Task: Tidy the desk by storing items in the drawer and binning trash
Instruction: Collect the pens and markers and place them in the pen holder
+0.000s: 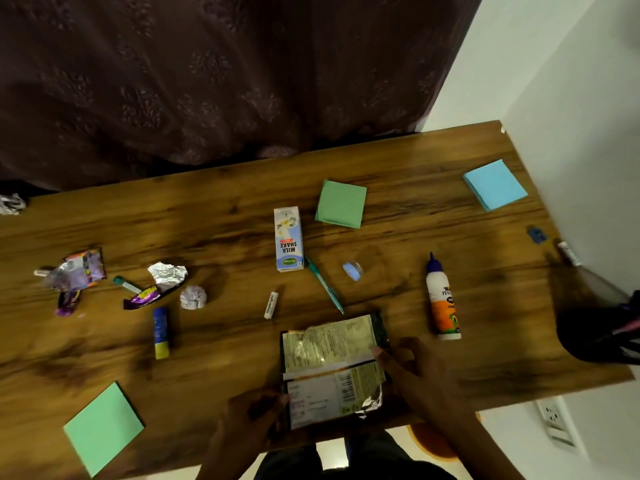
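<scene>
1. One flattened foil snack wrapper (pixel 332 368) lies at the near edge of the desk (pixel 221 344), printed back side up, held between both hands.
2. The left hand (pixel 249 420) pinches the wrapper's lower left corner; the right hand (pixel 412 367) grips its right edge, fingers curled round it.
3. Just beyond the wrapper lie one teal pen (pixel 323 285) and one small white tube (pixel 271 305); one milkshake carton (pixel 288 239) lies flat just past the pen.
4. Sticky-note pads number three: two green, one (pixel 341 204) beyond the carton and one (pixel 103 427) at the near left corner, and one blue (pixel 495 184) at the far right.
5. One white glue bottle (pixel 442 299) lies right of the wrapper; one blue-and-yellow glue stick (pixel 161 332) lies to its left.
6. One small roll of tape (pixel 353 270), blurred, sits between the pen and the bottle.
7. Further left lie one crumpled paper ball (pixel 193 297) and what look like three crushed foil wrappers (pixel 78 271), though blur makes that count unsure.
</scene>
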### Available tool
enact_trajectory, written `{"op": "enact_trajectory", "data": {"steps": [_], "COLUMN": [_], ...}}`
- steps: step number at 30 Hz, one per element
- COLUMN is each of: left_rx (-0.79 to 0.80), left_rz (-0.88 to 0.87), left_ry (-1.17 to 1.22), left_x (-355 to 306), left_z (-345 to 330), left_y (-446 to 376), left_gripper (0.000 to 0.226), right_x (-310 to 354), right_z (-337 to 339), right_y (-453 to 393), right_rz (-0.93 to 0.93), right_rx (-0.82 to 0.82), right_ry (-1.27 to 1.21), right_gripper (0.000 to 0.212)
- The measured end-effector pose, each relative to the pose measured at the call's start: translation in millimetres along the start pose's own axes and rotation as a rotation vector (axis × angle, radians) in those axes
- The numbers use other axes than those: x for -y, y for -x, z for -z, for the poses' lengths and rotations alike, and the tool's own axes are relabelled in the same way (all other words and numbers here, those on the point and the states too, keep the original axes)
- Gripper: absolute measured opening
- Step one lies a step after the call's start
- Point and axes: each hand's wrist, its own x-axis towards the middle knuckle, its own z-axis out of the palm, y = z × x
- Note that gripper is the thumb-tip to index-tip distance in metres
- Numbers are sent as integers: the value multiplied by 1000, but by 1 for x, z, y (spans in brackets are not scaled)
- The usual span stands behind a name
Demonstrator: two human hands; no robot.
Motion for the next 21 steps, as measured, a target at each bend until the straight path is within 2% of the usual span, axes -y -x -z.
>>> {"op": "enact_trajectory", "data": {"steps": [3,8,11,16,18,21], "left_rx": [-40,-65,-106,-257,-342,-396], "left_rz": [83,89,-4,-127,-189,-324], "left_ry": [42,18,-124,-275,-324,-330], "left_x": [10,18,23,8,-5,-30], "left_z": [9,28,43,57,60,62], "left_y": [0,-5,-11,-11,-10,-9], "left_gripper": [5,5,20,18,24,28], "right_x": [-3,5,19,39,45,57], "right_z": [-8,-18,-22,-29,-34,-43], "right_y": [2,-1,-4,-16,-21,-33], "right_rz": [13,50,92,293,377,411], "right_rx": [23,-25,-58,-183,-240,-256], "right_ry": [16,122,226,457,509,539], "right_gripper": [40,39,40,33,26,25]}}
